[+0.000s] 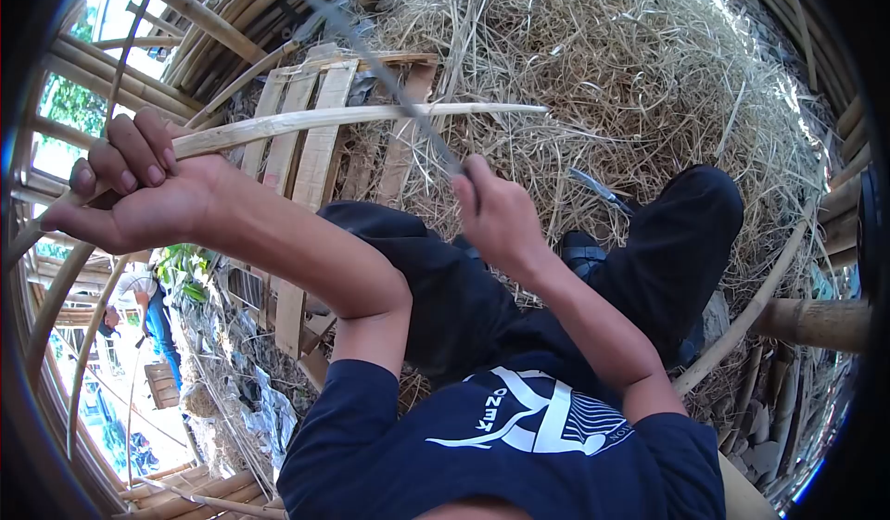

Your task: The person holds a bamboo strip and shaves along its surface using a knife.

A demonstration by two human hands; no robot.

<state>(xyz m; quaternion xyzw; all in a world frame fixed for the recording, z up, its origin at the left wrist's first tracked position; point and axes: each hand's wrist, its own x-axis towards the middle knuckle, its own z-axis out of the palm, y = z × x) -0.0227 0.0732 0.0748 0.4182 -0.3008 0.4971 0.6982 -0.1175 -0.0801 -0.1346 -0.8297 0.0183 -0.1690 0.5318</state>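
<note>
My left hand (139, 177) is raised at the left, its fingers wrapped round a long pale bamboo strip (287, 123). The strip runs across the view and tapers to a thin tip over the straw. My right hand (501, 214), above my knees, grips the handle of a long-bladed knife (431, 135). Its blade slants up and to the left and is smeared toward its tip. The blade crosses the strip near the strip's middle; whether they touch I cannot tell. A second blade-like tool (598, 186) lies on the straw between my legs.
A heap of dry straw and shavings (593, 66) covers the ground ahead. A slatted wooden pallet (320, 140) lies beneath the strip. Bamboo poles (199, 10) stand around me, and a thick bamboo pole (816, 323) juts in at right. Another person (153, 311) is beyond the left side.
</note>
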